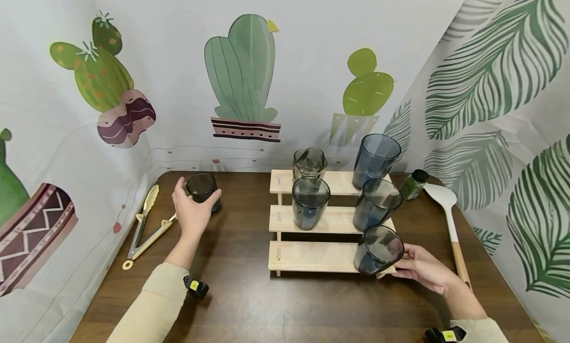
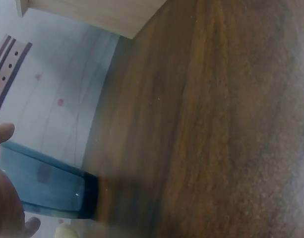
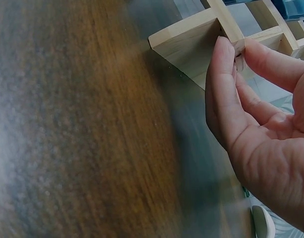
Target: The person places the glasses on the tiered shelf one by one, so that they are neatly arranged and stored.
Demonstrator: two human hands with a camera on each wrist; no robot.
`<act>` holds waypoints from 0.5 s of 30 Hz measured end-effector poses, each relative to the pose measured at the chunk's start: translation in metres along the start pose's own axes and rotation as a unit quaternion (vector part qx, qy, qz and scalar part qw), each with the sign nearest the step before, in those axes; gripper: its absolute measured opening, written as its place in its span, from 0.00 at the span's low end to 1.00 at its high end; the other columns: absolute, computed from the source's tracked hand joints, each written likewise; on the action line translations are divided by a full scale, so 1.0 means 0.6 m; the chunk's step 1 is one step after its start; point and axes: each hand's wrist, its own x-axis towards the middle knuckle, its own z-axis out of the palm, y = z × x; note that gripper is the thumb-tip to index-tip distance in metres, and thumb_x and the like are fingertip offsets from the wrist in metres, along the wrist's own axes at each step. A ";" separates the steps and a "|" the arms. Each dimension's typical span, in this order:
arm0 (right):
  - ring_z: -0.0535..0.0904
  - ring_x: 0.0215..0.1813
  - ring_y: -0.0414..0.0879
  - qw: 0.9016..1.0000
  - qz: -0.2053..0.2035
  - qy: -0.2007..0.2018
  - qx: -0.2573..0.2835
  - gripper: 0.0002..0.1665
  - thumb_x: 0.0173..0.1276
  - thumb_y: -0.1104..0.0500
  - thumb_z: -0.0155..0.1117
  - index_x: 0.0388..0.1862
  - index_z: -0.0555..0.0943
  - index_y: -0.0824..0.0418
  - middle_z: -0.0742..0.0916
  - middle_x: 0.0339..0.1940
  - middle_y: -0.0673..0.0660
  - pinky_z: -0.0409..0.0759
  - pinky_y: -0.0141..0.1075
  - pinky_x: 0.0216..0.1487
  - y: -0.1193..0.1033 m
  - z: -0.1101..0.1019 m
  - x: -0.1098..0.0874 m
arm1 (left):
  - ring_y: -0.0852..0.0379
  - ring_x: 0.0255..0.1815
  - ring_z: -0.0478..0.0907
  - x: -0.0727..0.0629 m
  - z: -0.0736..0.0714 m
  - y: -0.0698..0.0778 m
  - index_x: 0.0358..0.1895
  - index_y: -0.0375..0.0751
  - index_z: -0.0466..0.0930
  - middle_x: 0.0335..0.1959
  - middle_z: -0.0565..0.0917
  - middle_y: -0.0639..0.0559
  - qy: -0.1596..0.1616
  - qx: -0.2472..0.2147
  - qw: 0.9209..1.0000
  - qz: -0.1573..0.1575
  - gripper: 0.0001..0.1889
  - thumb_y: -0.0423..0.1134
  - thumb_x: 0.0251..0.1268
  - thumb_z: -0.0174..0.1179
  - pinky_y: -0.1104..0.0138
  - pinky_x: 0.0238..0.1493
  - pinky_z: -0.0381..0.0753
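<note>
My left hand (image 1: 192, 212) is curled round a dark tinted glass (image 1: 202, 188) at the table's left back, thumb on one side and fingers on the other. In the left wrist view, the base of this bluish glass (image 2: 52, 183) rests on the table. My right hand (image 1: 425, 269) pinches the right end of the lowest shelf on a three-tier wooden rack (image 1: 311, 256), between thumb and fingertips. Close beside that hand, a tinted glass (image 1: 378, 251) stands on the bottom tier. Higher up are a glass (image 1: 310, 204), a wider glass (image 1: 376, 204), a wavy glass (image 1: 309, 162) and a tall blue-grey glass (image 1: 376, 160).
Open tongs (image 1: 142, 234) lie left of my left hand. A dark-lidded jar with green contents (image 1: 414, 184) and a white spatula with a wooden handle (image 1: 451, 224) are right of the rack. A patterned cloth (image 1: 178, 85) hangs behind the brown table (image 1: 249, 303).
</note>
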 end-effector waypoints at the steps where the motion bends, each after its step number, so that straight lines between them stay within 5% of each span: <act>1: 0.86 0.53 0.47 1.000 0.000 -0.001 0.000 0.19 0.79 0.75 0.48 0.56 0.80 0.58 0.86 0.51 0.56 0.85 0.38 0.53 0.000 0.000 0.000 | 0.42 0.75 0.63 0.001 0.001 -0.002 0.82 0.49 0.54 0.77 0.61 0.42 -0.003 0.002 1.000 -0.004 0.56 0.56 0.53 0.79 0.38 0.69 0.61; 15: 0.86 0.52 0.47 1.000 -0.001 0.001 -0.005 0.19 0.79 0.75 0.48 0.56 0.79 0.58 0.86 0.51 0.56 0.85 0.38 0.53 -0.001 0.001 0.000 | 0.44 0.68 0.69 0.010 0.005 -0.015 0.73 0.43 0.64 0.66 0.72 0.41 0.013 0.010 1.000 -0.007 0.48 0.51 0.51 0.82 0.46 0.66 0.66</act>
